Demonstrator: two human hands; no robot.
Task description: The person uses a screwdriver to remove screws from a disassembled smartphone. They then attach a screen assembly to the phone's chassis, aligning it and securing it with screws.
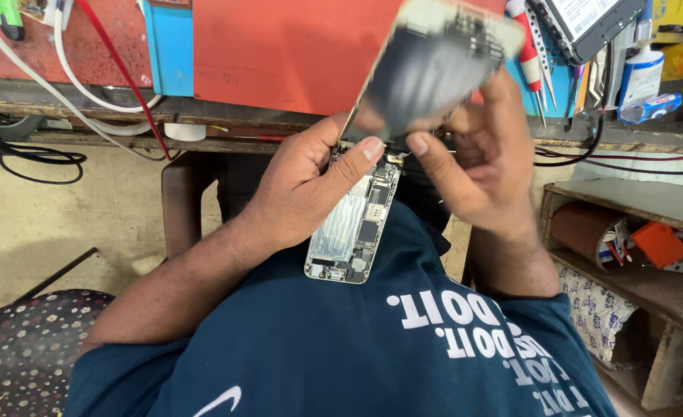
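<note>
An opened smartphone body [353, 228] with bare circuit boards and metal shields rests against my dark blue shirt. My left hand [303, 185] grips its upper end, thumb pressed near the top edge. The lifted screen panel [434, 66], blurred and dark on its inner side, tilts up away from the body and stays joined at the top. My right hand [480, 162] holds this panel from behind, its thumb close to my left thumb at the joint.
An orange mat [280, 54] covers the wooden workbench ahead. Screwdrivers [530, 62], a white bottle [641, 73] and cables [94, 85] lie on it. A wooden shelf [635, 232] with clutter stands at right, a patterned stool [17, 347] at lower left.
</note>
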